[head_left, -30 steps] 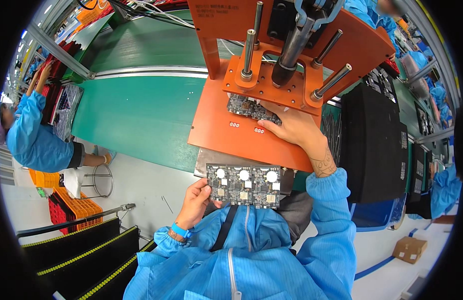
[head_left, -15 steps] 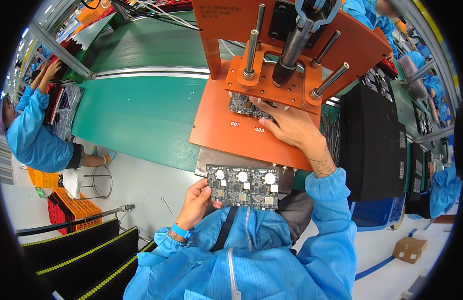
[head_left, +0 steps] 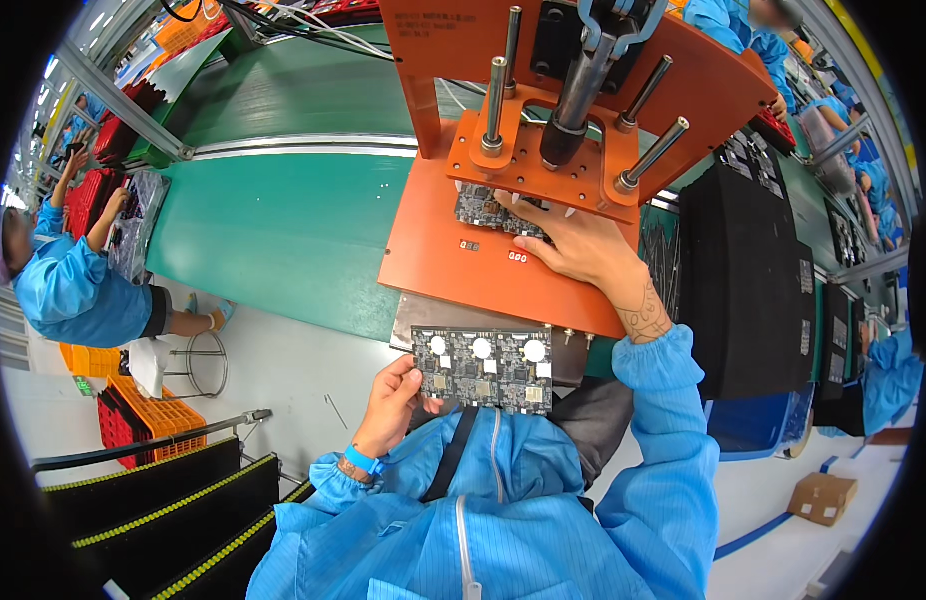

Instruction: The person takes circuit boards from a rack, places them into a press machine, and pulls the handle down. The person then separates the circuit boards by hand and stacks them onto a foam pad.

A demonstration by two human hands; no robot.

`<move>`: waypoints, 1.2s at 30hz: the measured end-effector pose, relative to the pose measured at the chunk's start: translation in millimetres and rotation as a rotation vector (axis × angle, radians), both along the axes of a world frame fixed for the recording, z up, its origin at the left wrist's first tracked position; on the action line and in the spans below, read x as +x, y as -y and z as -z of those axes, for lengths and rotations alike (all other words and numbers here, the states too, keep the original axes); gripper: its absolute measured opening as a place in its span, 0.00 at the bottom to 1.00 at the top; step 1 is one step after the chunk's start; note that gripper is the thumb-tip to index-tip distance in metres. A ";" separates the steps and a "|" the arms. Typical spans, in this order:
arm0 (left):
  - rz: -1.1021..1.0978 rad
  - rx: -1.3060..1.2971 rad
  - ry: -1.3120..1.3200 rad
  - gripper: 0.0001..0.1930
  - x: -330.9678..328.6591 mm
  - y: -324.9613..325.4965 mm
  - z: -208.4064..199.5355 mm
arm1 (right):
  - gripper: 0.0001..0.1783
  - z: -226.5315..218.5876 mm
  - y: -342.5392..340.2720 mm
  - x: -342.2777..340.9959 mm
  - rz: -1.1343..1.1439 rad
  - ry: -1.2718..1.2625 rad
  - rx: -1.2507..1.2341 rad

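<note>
My left hand [head_left: 391,402] pinches the left edge of a dark circuit board panel [head_left: 482,369] with white round parts, holding it in front of my lap. A second circuit board [head_left: 475,206] lies on the base of an orange press fixture [head_left: 423,240]. My right hand [head_left: 583,247] reaches under the fixture's raised plate [head_left: 543,165] and grips this board's right part, thumb toward its near side. The plate partly hides my right fingers and the far side of that board.
Two small digit displays [head_left: 518,257] sit in the fixture base. A green work surface [head_left: 273,230] extends left. Black stacked sheets [head_left: 748,290] stand at right, above a blue bin [head_left: 743,428]. Black racks [head_left: 163,500] stand at lower left. A co-worker [head_left: 83,280] sits at far left.
Both my hands stay nearly in place; the held panel shifts very slightly. The left digit display looks dimmer than before. The co-worker at left has moved their arms.
</note>
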State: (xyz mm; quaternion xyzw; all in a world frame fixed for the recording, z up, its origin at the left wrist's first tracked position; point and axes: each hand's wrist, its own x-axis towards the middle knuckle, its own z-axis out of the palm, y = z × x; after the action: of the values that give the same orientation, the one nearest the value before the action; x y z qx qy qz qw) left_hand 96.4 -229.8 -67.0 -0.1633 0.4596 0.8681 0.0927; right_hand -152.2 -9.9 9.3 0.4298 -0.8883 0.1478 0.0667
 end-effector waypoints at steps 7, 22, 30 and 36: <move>0.002 0.004 0.012 0.14 1.0 -3.1 1.6 | 0.26 -0.2 4.9 5.8 0.013 -0.097 -0.062; 0.015 0.018 0.004 0.15 2.3 -0.9 5.5 | 0.27 -8.9 0.3 1.3 -0.002 0.103 0.012; -0.001 0.012 0.006 0.17 6.3 0.0 8.1 | 0.28 -28.0 3.7 1.5 0.110 0.420 0.232; 0.000 0.025 0.015 0.16 6.5 -1.2 9.2 | 0.28 -11.3 -0.8 -4.5 0.023 0.371 0.109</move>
State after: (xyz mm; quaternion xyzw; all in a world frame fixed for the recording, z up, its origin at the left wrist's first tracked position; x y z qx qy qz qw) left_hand 102.9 -228.6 -76.3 -0.1689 0.4480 0.8724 0.0981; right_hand -156.7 -9.1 20.5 0.3879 -0.8969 0.1753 -0.1196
